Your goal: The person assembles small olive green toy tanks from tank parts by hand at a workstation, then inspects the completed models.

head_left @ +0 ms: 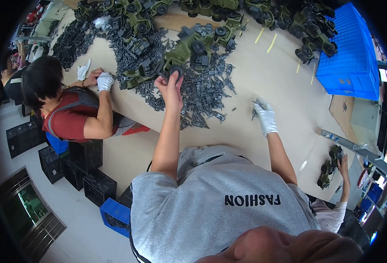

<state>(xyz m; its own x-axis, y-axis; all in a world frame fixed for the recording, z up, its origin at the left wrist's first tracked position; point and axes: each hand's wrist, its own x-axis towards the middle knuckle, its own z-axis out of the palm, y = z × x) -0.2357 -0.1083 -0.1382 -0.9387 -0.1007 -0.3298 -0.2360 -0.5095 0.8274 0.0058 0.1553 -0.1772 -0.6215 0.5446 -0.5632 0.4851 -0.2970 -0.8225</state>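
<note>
One grey shirt (220, 193): near side of the parts pile (202, 98). Left hand (171, 90): grip clenched on one toy jeep (180, 55), over the pile. Right gloved hand (266, 117): grip pinching one grey part (254, 112), right of the pile.

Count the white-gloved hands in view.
2: the wearer's right hand, right of the grey parts pile, and the co-worker's gloved hand at upper left. Others may be hidden in the background.

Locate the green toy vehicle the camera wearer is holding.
In the head view's upper middle, slightly left of centre, the green toy vehicle is in the bare left hand, over the heap of grey parts.
</note>
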